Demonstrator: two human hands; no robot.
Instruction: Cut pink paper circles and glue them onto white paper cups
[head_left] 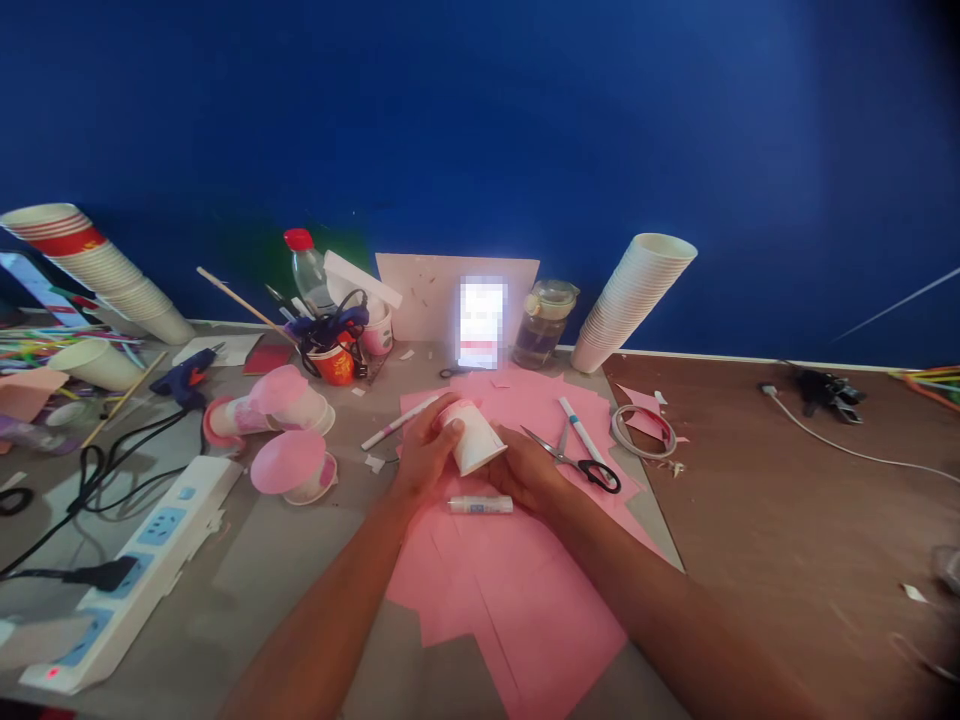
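A white paper cup (477,441) is tilted on its side in front of me, above the pink paper sheets (517,580). My left hand (424,452) is closed round its left side, thumb on the wall. Against the cup's right side is my right hand (525,468), its fingers curled and partly hidden by the cup. A glue stick (480,505) lies just below the hands on the paper. To the right are scissors (586,468) with black handles and a white marker (581,430). Another marker (390,425) rests left of my left hand.
Pink-topped paper cups (292,465) sit at left, near a power strip (142,570) and a blue glue gun (186,378). Behind stand a lit phone (481,320), a glass jar (546,322) and a leaning cup stack (634,300). A tape roll (643,432) lies at right.
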